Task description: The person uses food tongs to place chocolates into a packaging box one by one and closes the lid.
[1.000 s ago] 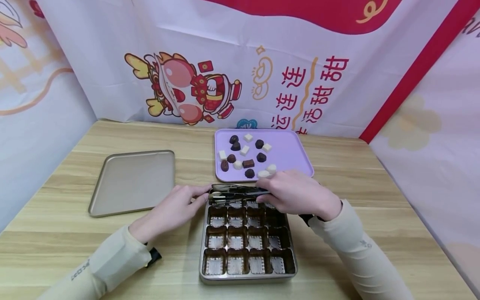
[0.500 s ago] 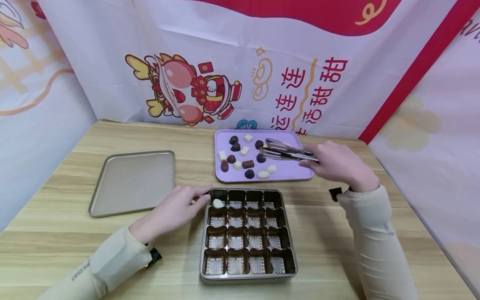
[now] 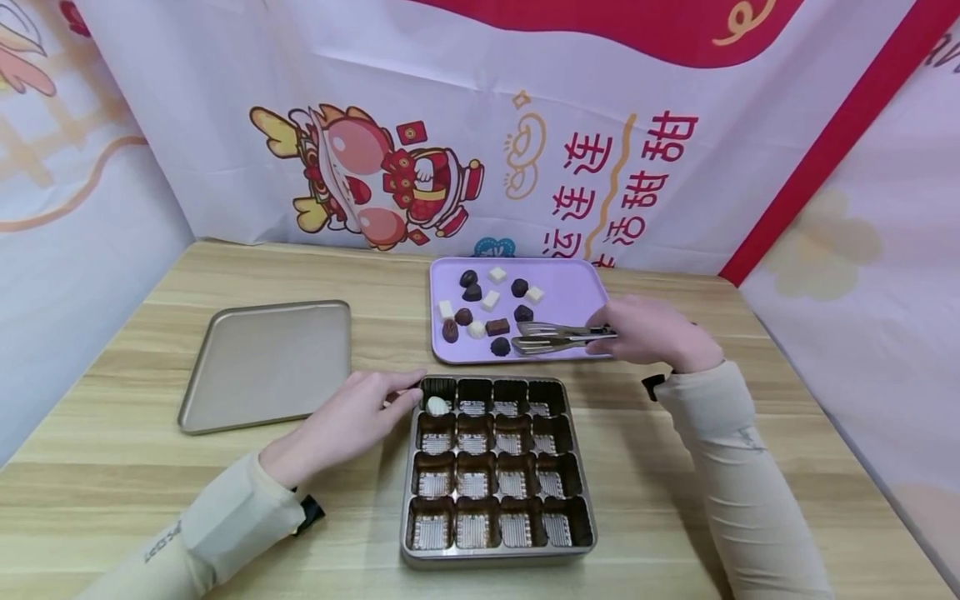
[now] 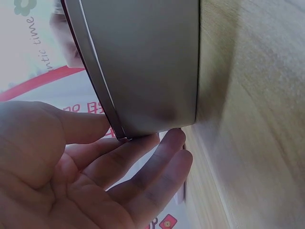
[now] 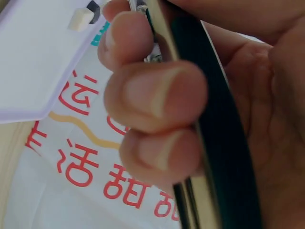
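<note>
Metal tongs (image 3: pixel 558 336) are in my right hand (image 3: pixel 648 332), whose fingers wrap their dark handles (image 5: pixel 209 109) in the right wrist view. The tongs' ends lie low over the right front part of the purple tray (image 3: pixel 581 287), covering the white chocolates there; whether they touch them I cannot tell. Several dark, brown and white chocolates (image 3: pixel 497 327) lie on the tray. My left hand (image 3: pixel 352 417) holds the far left corner of a metal tin (image 3: pixel 498 560), thumb and fingers around it. One white chocolate (image 3: pixel 437 406) sits in the tin's far left compartment.
A flat tan metal lid or tray (image 3: pixel 266 362) lies left of the tin on the wooden table (image 3: pixel 675 533). A printed cloth (image 3: pixel 465 100) hangs behind the table's far edge.
My right hand moved the tongs from over the tin to the purple tray, then down toward its front edge. The white chocolate shows in the tin's far left compartment. My left hand stayed put.
</note>
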Motion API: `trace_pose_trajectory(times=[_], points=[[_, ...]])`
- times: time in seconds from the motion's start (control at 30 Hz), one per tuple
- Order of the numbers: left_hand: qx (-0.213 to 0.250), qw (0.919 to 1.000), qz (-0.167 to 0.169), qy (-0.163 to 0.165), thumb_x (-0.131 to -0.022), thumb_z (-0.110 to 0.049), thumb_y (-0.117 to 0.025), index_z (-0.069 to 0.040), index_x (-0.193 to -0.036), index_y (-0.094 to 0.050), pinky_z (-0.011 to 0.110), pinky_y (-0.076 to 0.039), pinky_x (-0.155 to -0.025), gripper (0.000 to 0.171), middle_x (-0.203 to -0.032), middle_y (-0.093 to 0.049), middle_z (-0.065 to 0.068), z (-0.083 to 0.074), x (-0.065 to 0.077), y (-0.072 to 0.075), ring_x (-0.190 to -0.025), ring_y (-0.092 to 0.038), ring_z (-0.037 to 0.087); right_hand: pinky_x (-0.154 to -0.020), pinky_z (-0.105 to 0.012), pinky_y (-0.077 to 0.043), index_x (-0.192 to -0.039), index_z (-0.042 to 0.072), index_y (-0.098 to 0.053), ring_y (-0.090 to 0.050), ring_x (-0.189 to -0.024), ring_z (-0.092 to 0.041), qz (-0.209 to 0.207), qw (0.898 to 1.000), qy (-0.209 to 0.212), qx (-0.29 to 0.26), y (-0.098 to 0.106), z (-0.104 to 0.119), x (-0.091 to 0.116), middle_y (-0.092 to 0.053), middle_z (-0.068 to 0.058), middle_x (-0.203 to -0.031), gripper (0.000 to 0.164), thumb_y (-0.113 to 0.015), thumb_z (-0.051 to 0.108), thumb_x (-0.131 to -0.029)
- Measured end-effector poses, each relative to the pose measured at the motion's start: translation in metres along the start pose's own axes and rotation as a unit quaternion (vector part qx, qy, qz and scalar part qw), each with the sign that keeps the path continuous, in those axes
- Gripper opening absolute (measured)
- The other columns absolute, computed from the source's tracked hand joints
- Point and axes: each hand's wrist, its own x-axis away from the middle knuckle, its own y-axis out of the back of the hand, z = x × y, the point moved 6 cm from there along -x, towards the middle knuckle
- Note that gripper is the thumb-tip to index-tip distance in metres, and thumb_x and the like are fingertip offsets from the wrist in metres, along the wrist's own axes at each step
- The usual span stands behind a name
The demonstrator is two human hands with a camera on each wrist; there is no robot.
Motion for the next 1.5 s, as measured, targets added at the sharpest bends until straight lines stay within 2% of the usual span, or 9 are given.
trace_pose_trajectory(times=[0.1,0.27,0.4,0.57,0.8,1.0,1.13,1.23,1.5], points=[[-0.001,1.0,0.006,-0.002,-0.102,-0.021,-0.055,-0.002,-0.14,-0.053,0.028,-0.042,-0.041,0.042,-0.065,-0.053,0.009,-0.001,-0.001,0.0,-0.037,-0.027,0.007,-0.061,-0.036,-0.044,-0.077,0.018,-0.069,-0.05,-0.066,-0.015,-0.002,1.0,-0.009,0.006,-0.001,-0.003,0.001,-0.058,0.006,-0.071,0.012,-0.078,0.021,-0.086],[0.005,0.9999,0.007,-0.006,-0.102,-0.02,-0.055,-0.002,-0.139,-0.053,0.03,-0.044,-0.045,0.041,-0.098,-0.067,0.022,-0.002,-0.001,-0.001,-0.037,-0.028,0.008,-0.067,-0.039,-0.05,-0.084,0.016,-0.074,-0.056,-0.071,-0.015,-0.002,0.999,-0.028,0.014,-0.002,-0.006,0.001,-0.065,0.005,-0.081,0.007,-0.079,0.023,-0.084],[-0.002,0.9999,0.003,-0.013,-0.102,-0.021,-0.055,-0.003,-0.139,-0.054,0.034,-0.053,-0.063,0.041,-0.134,-0.056,0.02,-0.001,-0.002,-0.001,-0.05,-0.048,0.01,-0.065,-0.039,-0.05,-0.087,0.016,-0.076,-0.056,-0.07,-0.015,0.001,0.999,-0.037,0.022,-0.002,-0.004,0.001,-0.065,0.005,-0.08,0.008,-0.077,0.024,-0.086],[-0.01,0.9998,-0.001,-0.018,-0.102,-0.021,-0.055,-0.003,-0.14,-0.053,0.036,-0.053,-0.072,0.042,-0.134,-0.055,0.02,0.0,0.0,-0.001,-0.07,-0.061,0.012,-0.059,-0.035,-0.045,-0.081,0.017,-0.072,-0.051,-0.064,-0.014,0.003,0.999,-0.032,0.021,0.0,0.002,0.002,-0.059,0.006,-0.071,0.01,-0.075,0.024,-0.088],[0.003,0.9999,0.0,-0.013,-0.102,-0.022,-0.055,-0.003,-0.141,-0.051,0.031,-0.044,-0.046,0.044,-0.132,-0.056,0.024,0.002,0.002,0.0,-0.042,-0.036,0.011,-0.054,-0.033,-0.038,-0.073,0.019,-0.065,-0.045,-0.06,-0.013,-0.019,1.0,-0.017,0.016,0.009,0.008,0.005,-0.052,0.004,-0.064,0.019,-0.073,0.024,-0.09],[-0.004,0.9998,0.0,-0.018,-0.102,-0.023,-0.055,-0.005,-0.142,-0.051,0.031,-0.044,-0.044,0.043,-0.131,-0.058,0.023,0.001,-0.001,-0.001,-0.037,-0.031,0.009,-0.058,-0.034,-0.042,-0.075,0.021,-0.065,-0.048,-0.062,-0.013,-0.041,0.999,-0.008,0.023,0.021,0.017,0.014,-0.054,0.006,-0.066,0.017,-0.073,0.026,-0.089],[-0.021,0.9994,-0.005,-0.027,-0.102,-0.023,-0.055,-0.004,-0.14,-0.053,0.041,-0.056,-0.072,0.042,-0.132,-0.058,0.02,0.002,-0.002,0.0,-0.067,-0.065,0.02,-0.057,-0.034,-0.043,-0.078,0.022,-0.067,-0.048,-0.061,-0.012,-0.06,0.998,0.016,0.02,0.028,0.031,0.02,-0.054,0.008,-0.066,0.014,-0.074,0.028,-0.089],[-0.031,0.9989,-0.005,-0.034,-0.102,-0.022,-0.056,-0.003,-0.139,-0.054,0.048,-0.051,-0.092,0.041,-0.132,-0.058,0.018,0.003,-0.002,-0.001,-0.104,-0.065,0.027,-0.054,-0.032,-0.041,-0.076,0.023,-0.063,-0.045,-0.057,-0.01,-0.065,0.997,0.044,0.01,0.03,0.043,0.026,-0.048,0.009,-0.062,0.019,-0.074,0.028,-0.09],[-0.027,0.9987,-0.005,-0.043,-0.102,-0.022,-0.056,-0.003,-0.139,-0.054,0.047,-0.051,-0.092,0.042,-0.133,-0.057,0.018,0.001,-0.002,0.0,-0.104,-0.065,0.027,-0.053,-0.029,-0.038,-0.072,0.023,-0.053,-0.04,-0.058,-0.008,-0.079,0.991,0.105,0.016,0.035,0.074,0.039,-0.042,0.008,-0.062,0.028,-0.074,0.027,-0.09]])
